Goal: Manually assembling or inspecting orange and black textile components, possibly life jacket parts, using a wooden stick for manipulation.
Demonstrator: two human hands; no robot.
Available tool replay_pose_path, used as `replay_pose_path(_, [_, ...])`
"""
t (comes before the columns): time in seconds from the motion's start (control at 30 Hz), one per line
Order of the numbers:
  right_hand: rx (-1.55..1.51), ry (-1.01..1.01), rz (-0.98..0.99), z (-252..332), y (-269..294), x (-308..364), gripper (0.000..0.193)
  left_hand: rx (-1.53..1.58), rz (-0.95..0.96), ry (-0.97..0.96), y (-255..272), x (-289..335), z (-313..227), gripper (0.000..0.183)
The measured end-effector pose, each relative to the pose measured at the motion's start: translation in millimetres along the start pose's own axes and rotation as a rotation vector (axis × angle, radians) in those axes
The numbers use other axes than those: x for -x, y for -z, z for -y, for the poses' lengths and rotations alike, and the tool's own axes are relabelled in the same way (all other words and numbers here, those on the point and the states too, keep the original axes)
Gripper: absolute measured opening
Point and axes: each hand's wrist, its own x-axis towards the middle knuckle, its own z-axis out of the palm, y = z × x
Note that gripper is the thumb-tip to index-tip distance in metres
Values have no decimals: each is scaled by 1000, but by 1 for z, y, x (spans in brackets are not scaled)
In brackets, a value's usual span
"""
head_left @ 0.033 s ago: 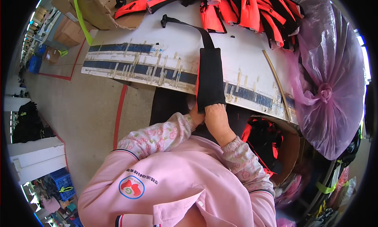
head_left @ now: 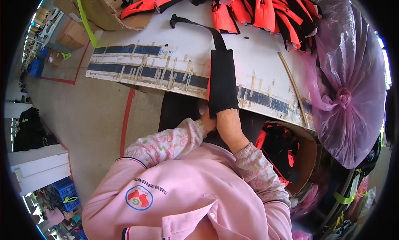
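Observation:
A flat black padded band (head_left: 222,80) with an orange left edge runs from the white table over its front edge toward me. From its far end a narrow black strap (head_left: 195,23) curves left across the tabletop to a small black end piece. My right hand (head_left: 229,122) is closed over the band's near end, knuckles up. Beside it, my left hand (head_left: 208,122) is closed at the band's lower left corner, its fingers mostly hidden behind the fabric.
Several orange and black pieces (head_left: 262,11) lie heaped at the table's far side. A thin wooden stick (head_left: 292,88) rests on the right. A tied pink plastic bag (head_left: 349,94) bulges at the right edge. Below it stands a carton (head_left: 308,161) holding more orange and black pieces.

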Motion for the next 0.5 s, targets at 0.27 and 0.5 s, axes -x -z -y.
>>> replay_pose_path(0.27, [-35, 18, 36, -11, -28, -16, 14, -346, 182, -4, 10, -1, 36, 52])
replay_pose_path(0.5, [4, -113, 170, -10, -66, -32, 8, -398, 266, 82, 8, -1, 42, 49])
